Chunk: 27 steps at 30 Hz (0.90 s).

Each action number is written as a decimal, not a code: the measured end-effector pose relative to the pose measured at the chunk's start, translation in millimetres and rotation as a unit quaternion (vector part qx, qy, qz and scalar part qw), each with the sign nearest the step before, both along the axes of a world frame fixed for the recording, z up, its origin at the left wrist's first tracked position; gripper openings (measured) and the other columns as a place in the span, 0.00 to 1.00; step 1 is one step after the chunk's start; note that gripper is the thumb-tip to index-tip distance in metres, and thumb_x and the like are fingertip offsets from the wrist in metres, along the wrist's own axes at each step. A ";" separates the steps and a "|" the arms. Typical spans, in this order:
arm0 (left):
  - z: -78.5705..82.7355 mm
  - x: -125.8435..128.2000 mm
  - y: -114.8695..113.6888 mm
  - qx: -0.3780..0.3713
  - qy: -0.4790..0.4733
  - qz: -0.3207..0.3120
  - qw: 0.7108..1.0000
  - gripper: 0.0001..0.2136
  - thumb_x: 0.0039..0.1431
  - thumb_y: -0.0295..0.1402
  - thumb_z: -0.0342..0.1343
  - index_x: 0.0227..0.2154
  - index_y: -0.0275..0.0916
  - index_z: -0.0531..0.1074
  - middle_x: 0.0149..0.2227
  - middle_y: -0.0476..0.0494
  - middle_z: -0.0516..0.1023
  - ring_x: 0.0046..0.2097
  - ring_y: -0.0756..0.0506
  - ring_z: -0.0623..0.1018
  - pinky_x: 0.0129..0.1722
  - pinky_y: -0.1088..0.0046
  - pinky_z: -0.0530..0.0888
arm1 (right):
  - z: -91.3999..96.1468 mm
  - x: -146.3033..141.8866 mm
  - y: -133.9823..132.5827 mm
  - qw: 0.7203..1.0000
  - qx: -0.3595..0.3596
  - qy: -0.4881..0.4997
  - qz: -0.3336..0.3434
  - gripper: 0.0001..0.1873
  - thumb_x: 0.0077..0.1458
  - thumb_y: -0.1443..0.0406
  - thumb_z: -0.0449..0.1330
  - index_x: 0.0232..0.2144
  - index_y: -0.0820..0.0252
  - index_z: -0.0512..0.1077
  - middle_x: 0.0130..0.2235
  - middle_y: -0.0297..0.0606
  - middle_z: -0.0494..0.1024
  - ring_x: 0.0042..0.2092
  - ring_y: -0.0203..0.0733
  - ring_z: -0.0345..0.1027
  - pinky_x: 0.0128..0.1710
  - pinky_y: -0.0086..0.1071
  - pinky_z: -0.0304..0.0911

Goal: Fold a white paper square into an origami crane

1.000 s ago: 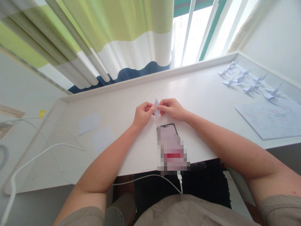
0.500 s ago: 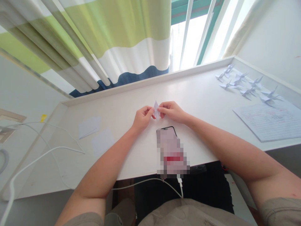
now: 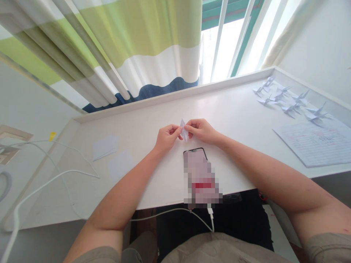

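The white bench (image 3: 233, 106) is spread beneath the work; on it a lined sheet (image 3: 315, 146) is laid at the right and a phone (image 3: 200, 171) is placed near the front edge. Beyond the phone, a small diamond-shaped folded paper (image 3: 182, 124) is pinched between the fingertips of the left hand (image 3: 166, 138) and right hand (image 3: 202, 130), one side gripped by each.

One folded paper diamond (image 3: 183, 133), one phone (image 3: 201, 175) and several winged paper figures (image 3: 290, 108), too overlapped to count, are visible.
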<state>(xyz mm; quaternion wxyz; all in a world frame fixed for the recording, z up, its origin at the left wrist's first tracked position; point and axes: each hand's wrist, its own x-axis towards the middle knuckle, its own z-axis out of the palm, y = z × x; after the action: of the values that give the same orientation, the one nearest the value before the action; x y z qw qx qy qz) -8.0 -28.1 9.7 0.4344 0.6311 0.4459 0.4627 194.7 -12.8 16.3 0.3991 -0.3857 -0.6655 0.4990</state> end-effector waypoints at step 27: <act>-1.0 -0.9 0.5 -0.017 -0.036 -0.029 0.999 0.18 0.57 0.50 0.73 0.35 0.38 0.83 0.31 0.43 0.86 0.30 0.45 0.84 0.37 0.68 0.79 | 4.9 0.9 -1.2 0.999 -0.043 0.013 0.000 0.19 0.54 0.53 0.73 0.25 0.58 0.74 0.25 0.36 0.80 0.28 0.38 0.73 0.32 0.32 0.69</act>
<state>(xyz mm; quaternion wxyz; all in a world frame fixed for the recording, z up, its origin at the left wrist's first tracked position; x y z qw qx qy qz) -8.9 -27.6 8.7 0.4743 0.6190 0.4192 0.4650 195.6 -14.0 21.2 0.3908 -0.3962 -0.6384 0.5317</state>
